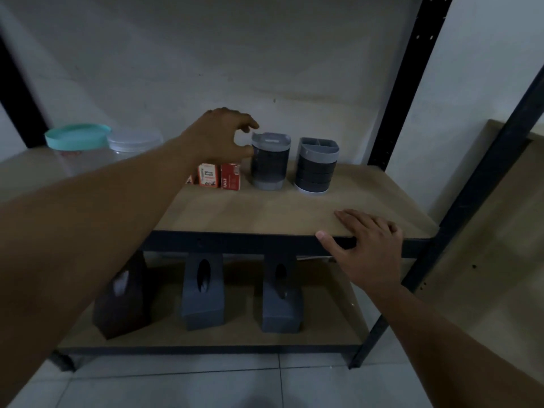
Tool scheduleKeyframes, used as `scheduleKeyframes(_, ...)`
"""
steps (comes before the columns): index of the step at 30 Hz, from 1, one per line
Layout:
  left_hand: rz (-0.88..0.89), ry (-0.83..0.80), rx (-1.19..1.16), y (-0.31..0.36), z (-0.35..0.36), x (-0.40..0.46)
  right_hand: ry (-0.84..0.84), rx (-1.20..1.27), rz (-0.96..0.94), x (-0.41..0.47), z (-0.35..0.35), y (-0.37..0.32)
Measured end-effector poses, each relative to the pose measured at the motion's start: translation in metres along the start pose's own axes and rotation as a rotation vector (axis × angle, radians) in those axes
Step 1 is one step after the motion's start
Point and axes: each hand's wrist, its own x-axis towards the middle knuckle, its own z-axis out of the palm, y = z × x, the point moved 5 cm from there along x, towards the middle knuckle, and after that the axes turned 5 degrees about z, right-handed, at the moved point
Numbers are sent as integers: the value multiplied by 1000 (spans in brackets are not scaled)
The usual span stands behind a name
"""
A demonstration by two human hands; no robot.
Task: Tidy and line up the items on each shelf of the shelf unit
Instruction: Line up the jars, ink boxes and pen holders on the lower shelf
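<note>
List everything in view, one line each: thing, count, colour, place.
Jars: two, clear, one with a teal lid, one with a clear lid; upper shelf, far left.
Small boxes: at least two, red and white; upper shelf, middle.
Organisers: two, grey and black; upper shelf, right of the boxes.
Tissue boxes: three, one dark brown and two grey; lower shelf.
Shelf unit: one, black frame, tan boards.
Left hand: at the left organiser's rim.
Right hand: on the upper shelf's front edge.
</note>
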Motion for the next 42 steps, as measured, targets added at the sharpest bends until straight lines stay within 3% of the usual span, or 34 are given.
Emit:
scheduleKeyframes(5, -33, -161, 183, -25, -2, -17, 4, -7, -4, 1, 0, -1)
scheduleKeyframes(10, -4, -138, 284, -23, 5, -9, -14, -8, 5, 1, -1, -2)
scheduleKeyframes(23, -80, -180, -133, -22, 17, -4, 11, -7, 8, 1, 0, -2)
scheduleKeyframes(31, -90, -195, 73, -26, 25, 5, 4, -6, 9, 1, -1, -2)
scheduleKeyframes(37, -126, -210, -124, -26, 32, 10, 22, -3, 11, 1, -1, -3)
scheduleKeyframes(42, -150, -235, -110, -32, 31, 11, 21, -3, 10, 2, -1, -4)
